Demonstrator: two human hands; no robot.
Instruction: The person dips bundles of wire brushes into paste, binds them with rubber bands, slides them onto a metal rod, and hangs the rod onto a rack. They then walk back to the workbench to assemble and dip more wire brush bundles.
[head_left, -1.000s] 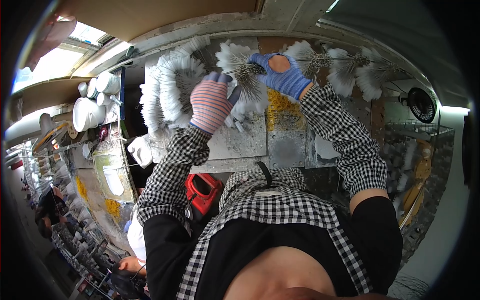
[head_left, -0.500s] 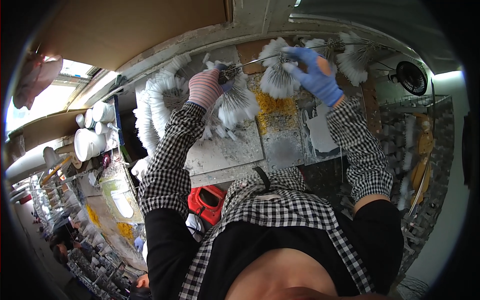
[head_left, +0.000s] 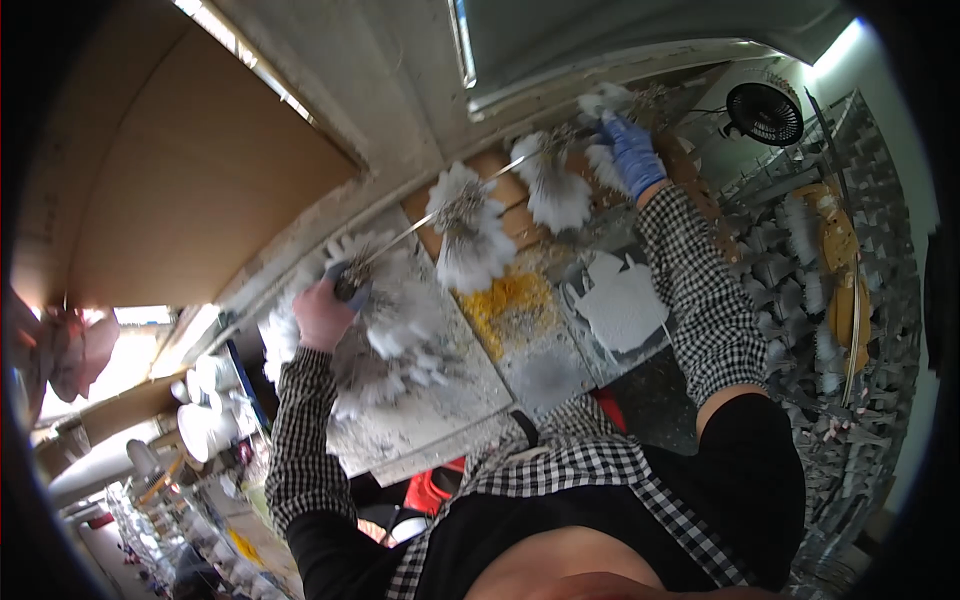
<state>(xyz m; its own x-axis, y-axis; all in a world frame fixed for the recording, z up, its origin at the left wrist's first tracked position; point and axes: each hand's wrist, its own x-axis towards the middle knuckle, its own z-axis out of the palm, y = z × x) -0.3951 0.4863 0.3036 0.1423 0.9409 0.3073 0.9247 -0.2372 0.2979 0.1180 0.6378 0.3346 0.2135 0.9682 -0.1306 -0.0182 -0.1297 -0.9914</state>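
Observation:
A long thin metal rod [head_left: 410, 232] slants across the bench from lower left to upper right. Wire-stemmed bunches with white feathery ends hang along it, among them a middle bunch [head_left: 474, 260] and another [head_left: 557, 195] to its right. My left hand [head_left: 325, 315], in a pinkish striped glove, is closed round the dark wire stems of the left bunch [head_left: 395, 310] at the rod's lower end. Far up at the right, my right hand [head_left: 632, 155], in a blue glove, has its fingers closed at a white bunch [head_left: 604, 100], partly hiding it.
White sheet material [head_left: 618, 305] and a yellow-stained patch [head_left: 495, 310] lie on the bench before me. A black fan [head_left: 765, 112] stands at the back right. Grey pieces cover a rack [head_left: 780, 260] on the right. White tubs [head_left: 205, 430] stand at left.
My right hand has moved right along the rod, from a nearer bunch to the far one. My left hand still grips the left bunch. The view has tilted, and the bunches sit farther apart.

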